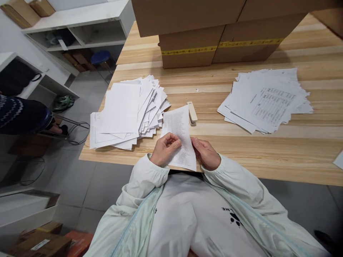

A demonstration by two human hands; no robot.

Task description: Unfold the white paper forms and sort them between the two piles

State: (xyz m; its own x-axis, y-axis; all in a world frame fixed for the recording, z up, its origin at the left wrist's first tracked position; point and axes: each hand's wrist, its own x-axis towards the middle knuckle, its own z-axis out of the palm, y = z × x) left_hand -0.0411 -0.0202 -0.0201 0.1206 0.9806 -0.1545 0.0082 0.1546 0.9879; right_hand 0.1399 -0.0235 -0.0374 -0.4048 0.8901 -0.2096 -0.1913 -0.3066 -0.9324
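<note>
A narrow printed sheet of paper (178,123), covered in small rows of text, lies in front of me at the table's near edge and bends slightly. My left hand (165,148) is over its lower left part, fingers curled in and thumb close to the index finger; whether anything is pinched there is hidden. At the sheet's right edge my right hand (206,153) is closed on the paper, its thumb side toward me and its other fingers partly behind. Just beyond the sheet's upper right corner rests a cream-coloured stapler (192,113), touched by neither hand.
An untidy heap of papers (122,107) is on the left, close to the sheet. Another paper pile (265,100) lies right. Cardboard boxes (187,44) with yellow tape stand stacked at the back. A person's sleeve (13,112) and a blue stool (100,57) are left of the table.
</note>
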